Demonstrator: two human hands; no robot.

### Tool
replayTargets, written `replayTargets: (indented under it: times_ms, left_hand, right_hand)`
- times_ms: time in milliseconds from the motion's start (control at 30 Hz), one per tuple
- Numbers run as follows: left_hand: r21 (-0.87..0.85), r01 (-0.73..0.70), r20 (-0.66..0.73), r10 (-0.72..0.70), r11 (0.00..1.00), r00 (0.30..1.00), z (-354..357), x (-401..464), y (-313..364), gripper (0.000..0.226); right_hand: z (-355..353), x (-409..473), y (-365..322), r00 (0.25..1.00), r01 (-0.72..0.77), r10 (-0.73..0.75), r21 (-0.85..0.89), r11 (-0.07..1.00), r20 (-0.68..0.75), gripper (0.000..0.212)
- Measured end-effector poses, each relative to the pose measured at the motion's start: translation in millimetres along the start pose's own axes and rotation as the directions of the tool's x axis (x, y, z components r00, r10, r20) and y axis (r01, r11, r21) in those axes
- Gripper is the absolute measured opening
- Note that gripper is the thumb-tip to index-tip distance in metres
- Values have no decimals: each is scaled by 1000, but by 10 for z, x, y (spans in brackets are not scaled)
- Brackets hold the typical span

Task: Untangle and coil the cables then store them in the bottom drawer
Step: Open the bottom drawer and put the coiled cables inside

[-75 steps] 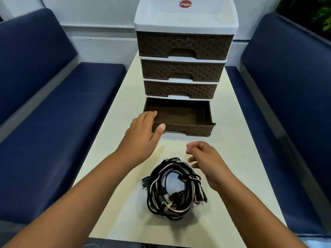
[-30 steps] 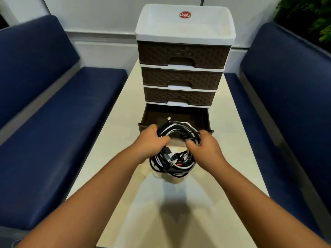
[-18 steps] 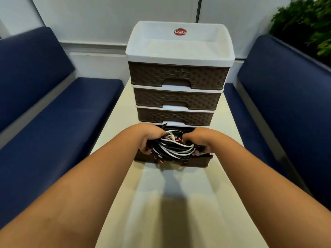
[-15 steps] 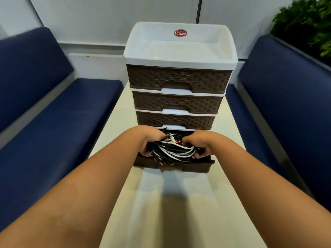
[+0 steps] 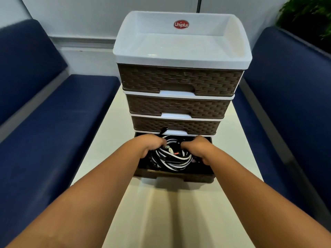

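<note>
A coiled bundle of black and white cables (image 5: 172, 159) lies inside the pulled-out bottom drawer (image 5: 172, 174) of a brown-and-white drawer unit (image 5: 179, 83). My left hand (image 5: 152, 144) grips the bundle's left side with curled fingers. On the bundle's right side my right hand (image 5: 197, 146) holds it the same way. One black cable end (image 5: 163, 130) sticks up over the front of the third drawer. Both sets of fingertips are hidden among the cables.
The drawer unit stands on a narrow cream table (image 5: 161, 212), with its three upper drawers closed. Blue padded benches run along the left (image 5: 53, 122) and right (image 5: 286, 113). A green plant (image 5: 308, 17) sits at the far right.
Both hands picked the coiled bundle off the table, carried it forward and lowered it into the open bottom drawer. My head moved closer to the unit.
</note>
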State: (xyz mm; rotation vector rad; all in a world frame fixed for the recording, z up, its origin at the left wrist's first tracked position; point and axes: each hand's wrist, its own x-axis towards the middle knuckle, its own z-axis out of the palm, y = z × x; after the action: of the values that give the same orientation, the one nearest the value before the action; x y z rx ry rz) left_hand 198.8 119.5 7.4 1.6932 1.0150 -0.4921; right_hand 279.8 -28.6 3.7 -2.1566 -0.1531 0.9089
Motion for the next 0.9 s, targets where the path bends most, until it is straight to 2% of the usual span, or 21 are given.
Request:
replayTargets:
  times_ms: [67, 133, 200, 267, 333, 400, 467, 500, 567, 633, 700, 767, 900]
  left_hand:
    - [11, -71, -114, 72, 997, 991, 43, 39, -40, 32]
    - [-1, -110, -167, 108, 994, 980, 79, 61, -81, 32]
    - [-11, -121, -171, 117, 993, 978, 97, 66, -103, 31]
    - [-34, -133, -146, 127, 991, 981, 65, 20, -138, 43]
    - [-36, -148, -133, 142, 988, 981, 3, -3, -192, 63]
    - [28, -198, -172, 200, 980, 965, -51, -55, -258, 60]
    - [157, -268, -296, 305, 950, 905, -74, -92, -334, 47]
    - [220, -302, -380, 366, 928, 850, -65, -137, -362, 43]
    - [298, -377, -504, 480, 877, 719, 5, -207, -409, 37]
    - [370, -451, -504, 584, 812, 636, 112, -217, -439, 32]
    - [437, -495, -454, 659, 751, 600, 219, -223, -465, 33]
    - [470, -502, -441, 686, 726, 578, 270, -235, -490, 35]
    - [536, -480, -398, 709, 695, 582, 256, -187, -564, 41]
  right_hand:
    - [27, 28, 65, 998, 43, -43, -11, 999, -50, 25]
    - [48, 29, 110, 992, 85, -88, -42, 996, -88, 30]
    - [55, 27, 141, 987, 118, -125, -74, 990, -97, 35]
    - [54, -17, 144, 981, 157, -171, -139, 978, -96, 41]
    - [30, -86, 145, 973, 186, -215, -253, 949, -90, 46]
    - [-1, -188, 159, 961, 200, -258, -403, 893, -97, 46]
    - [-28, -301, 170, 928, 233, -346, -511, 827, -137, 40]
    - [-27, -352, 169, 892, 279, -423, -538, 795, -162, 36]
    - [4, -413, 149, 767, 440, -618, -559, 703, -173, 31]
    - [80, -400, 107, 633, 615, -773, -573, 541, -51, 32]
    - [189, -313, 110, 559, 696, -821, -601, 392, 112, 38]
    - [281, -258, 124, 578, 697, -791, -627, 348, 202, 45]
    - [340, -237, 128, 621, 637, -759, -692, 341, 197, 53]
